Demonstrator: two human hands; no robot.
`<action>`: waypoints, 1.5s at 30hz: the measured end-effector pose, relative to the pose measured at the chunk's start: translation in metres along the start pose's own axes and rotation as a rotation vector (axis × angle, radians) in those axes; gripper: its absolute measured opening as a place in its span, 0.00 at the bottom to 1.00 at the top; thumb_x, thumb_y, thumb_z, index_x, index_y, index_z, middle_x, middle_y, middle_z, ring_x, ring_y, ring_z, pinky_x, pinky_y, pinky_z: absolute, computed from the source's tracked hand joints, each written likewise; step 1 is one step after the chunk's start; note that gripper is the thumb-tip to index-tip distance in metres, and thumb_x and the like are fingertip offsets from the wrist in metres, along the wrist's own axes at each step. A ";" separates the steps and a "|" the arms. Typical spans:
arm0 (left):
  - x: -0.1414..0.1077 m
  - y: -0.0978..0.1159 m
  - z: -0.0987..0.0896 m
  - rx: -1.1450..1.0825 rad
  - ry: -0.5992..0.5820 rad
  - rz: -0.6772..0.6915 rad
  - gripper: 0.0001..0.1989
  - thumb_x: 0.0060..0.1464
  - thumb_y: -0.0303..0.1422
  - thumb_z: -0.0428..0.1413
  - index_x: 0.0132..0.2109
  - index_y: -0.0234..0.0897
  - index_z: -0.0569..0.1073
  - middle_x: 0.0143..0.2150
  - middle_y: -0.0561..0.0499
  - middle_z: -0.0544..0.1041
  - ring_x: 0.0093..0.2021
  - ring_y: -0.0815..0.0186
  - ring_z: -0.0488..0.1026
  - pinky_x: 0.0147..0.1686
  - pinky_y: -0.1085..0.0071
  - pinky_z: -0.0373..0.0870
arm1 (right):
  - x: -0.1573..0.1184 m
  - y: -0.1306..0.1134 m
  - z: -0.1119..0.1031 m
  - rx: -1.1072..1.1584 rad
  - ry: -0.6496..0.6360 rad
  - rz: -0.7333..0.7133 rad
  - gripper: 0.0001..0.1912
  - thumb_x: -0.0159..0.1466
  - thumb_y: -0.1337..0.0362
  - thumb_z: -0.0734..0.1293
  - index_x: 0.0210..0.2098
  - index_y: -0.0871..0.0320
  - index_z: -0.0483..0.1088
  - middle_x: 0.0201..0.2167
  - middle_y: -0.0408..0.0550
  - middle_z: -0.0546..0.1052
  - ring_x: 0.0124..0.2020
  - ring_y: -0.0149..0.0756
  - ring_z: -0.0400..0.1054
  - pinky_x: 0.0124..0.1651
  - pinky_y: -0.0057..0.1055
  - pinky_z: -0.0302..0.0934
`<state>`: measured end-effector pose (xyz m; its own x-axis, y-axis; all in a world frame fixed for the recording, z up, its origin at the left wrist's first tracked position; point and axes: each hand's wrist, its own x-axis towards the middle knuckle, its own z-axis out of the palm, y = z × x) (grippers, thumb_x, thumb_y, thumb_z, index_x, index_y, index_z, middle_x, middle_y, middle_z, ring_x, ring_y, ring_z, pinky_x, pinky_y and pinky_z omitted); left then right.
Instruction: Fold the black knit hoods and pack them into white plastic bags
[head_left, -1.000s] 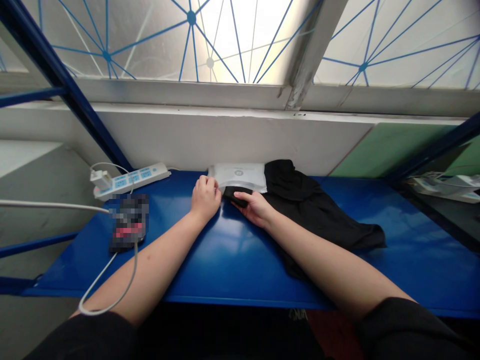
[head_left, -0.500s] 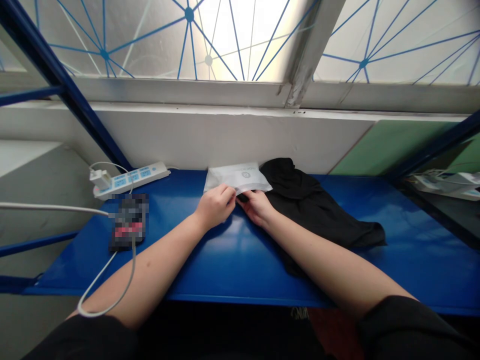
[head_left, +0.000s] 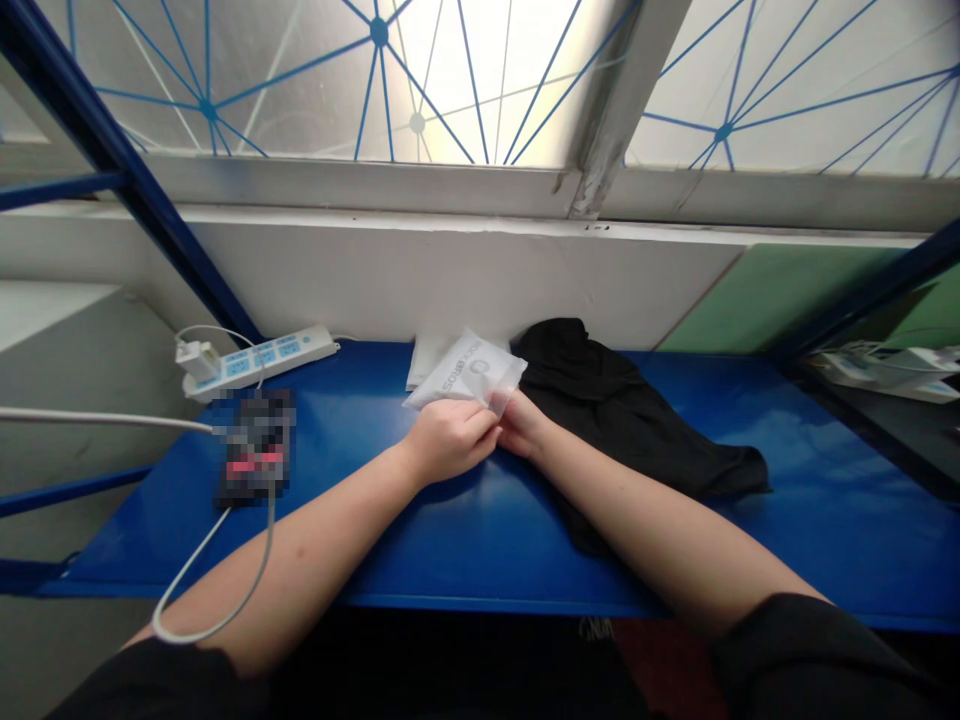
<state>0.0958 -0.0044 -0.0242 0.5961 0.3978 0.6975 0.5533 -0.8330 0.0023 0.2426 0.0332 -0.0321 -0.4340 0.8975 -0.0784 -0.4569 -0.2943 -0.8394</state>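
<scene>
A white printed plastic packet [head_left: 466, 372] is lifted slightly and tilted above the blue metal shelf [head_left: 360, 540]. Its lower edge is pinched by my left hand [head_left: 450, 440], and the fingertips of my right hand [head_left: 523, 425] hold its right corner. My hands nearly meet beneath it. A flat white sheet or bag [head_left: 424, 362] lies partly behind the packet. To the right of my right hand, a crumpled black cloth [head_left: 622, 420] lies on the shelf, close to my right wrist.
Left on the shelf are a white power strip [head_left: 259, 362] with a plug and a pixelated dark device [head_left: 255, 445] with a white cable [head_left: 217, 572]. A white wall and window [head_left: 375, 90] stand behind. Blue shelf uprights flank it.
My hands have moved closer together and raised the white packet, turning it at a tilt. A flat white piece now shows behind it, and the small black piece at its mouth no longer shows.
</scene>
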 end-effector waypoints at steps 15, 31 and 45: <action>0.001 -0.060 0.008 -1.355 0.217 -1.111 0.24 0.50 0.48 0.64 0.44 0.31 0.79 0.39 0.41 0.82 0.37 0.55 0.79 0.38 0.64 0.74 | -0.011 -0.007 0.020 -0.059 -0.096 -0.148 0.19 0.57 0.60 0.76 0.48 0.53 0.77 0.46 0.46 0.82 0.51 0.45 0.75 0.54 0.41 0.71; 0.005 -0.063 0.005 -1.533 0.510 -1.240 0.23 0.40 0.29 0.71 0.45 0.32 0.75 0.39 0.45 0.83 0.35 0.61 0.80 0.40 0.64 0.78 | 0.005 0.008 -0.007 -0.187 0.187 -0.320 0.27 0.58 0.39 0.71 0.42 0.55 0.80 0.40 0.49 0.83 0.45 0.45 0.77 0.49 0.39 0.71; 0.005 -0.064 -0.004 -1.792 0.253 -1.333 0.17 0.52 0.35 0.65 0.47 0.31 0.78 0.43 0.41 0.83 0.41 0.55 0.82 0.47 0.57 0.79 | -0.001 0.006 -0.007 -0.436 0.246 -0.362 0.10 0.55 0.56 0.74 0.32 0.55 0.80 0.30 0.43 0.81 0.30 0.37 0.71 0.37 0.33 0.65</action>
<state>0.0610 0.0494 -0.0183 0.3025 0.9307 -0.2057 -0.5715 0.3498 0.7423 0.2457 0.0323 -0.0404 -0.0953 0.9801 0.1741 -0.1596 0.1576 -0.9745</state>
